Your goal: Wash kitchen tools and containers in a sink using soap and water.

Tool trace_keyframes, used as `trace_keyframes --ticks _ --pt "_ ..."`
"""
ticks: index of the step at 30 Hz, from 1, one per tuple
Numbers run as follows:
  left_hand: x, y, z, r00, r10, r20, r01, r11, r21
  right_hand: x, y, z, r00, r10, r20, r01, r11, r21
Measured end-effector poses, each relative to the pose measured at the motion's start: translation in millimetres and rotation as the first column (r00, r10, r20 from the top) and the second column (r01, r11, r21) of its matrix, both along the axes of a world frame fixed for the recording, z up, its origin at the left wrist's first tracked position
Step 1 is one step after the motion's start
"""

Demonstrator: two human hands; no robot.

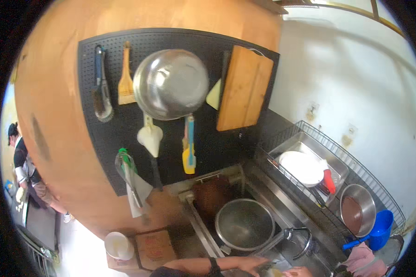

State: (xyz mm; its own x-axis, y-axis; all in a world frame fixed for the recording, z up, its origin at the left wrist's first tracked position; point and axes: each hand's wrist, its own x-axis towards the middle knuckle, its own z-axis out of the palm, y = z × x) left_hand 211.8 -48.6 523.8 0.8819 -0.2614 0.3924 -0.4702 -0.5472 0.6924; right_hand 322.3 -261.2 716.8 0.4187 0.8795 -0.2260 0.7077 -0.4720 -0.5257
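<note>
My left hand [252, 264], with a dark band at its wrist, reaches in from the left over the sink's near edge, below the faucet [302, 240]. My right hand [298, 272] is at the bottom edge of the picture, mostly cut off. Between the two hands lies something pale yellowish [278, 273], too small and blurred to name. The fingers of both hands are smeared or cut off, so their grip does not show. A large round steel bowl [245, 225] sits in the sink basin, just beyond my left hand.
A wire rack [328, 138] on the right holds a white bowl [301, 168], a steel bowl [357, 210] and a blue dipper [381, 231]. A pink cloth [363, 261] lies nearby. Brushes, a strainer [171, 84] and a cutting board [245, 87] hang ahead. Another person [27, 166] works far left.
</note>
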Motion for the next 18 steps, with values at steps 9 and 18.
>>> trace_keyframes --ticks 9,18 --pt "-151.0 112.5 163.3 0.665 0.705 -0.247 -0.705 0.702 0.106 -42.8 100.9 -4.8 0.758 0.345 -0.553 0.054 0.812 0.581" --pt "-306.6 224.0 450.3 -0.387 0.448 0.806 -0.892 -0.403 -0.204 -31.0 64.0 -99.5 0.663 0.159 -0.732 0.367 0.783 0.502"
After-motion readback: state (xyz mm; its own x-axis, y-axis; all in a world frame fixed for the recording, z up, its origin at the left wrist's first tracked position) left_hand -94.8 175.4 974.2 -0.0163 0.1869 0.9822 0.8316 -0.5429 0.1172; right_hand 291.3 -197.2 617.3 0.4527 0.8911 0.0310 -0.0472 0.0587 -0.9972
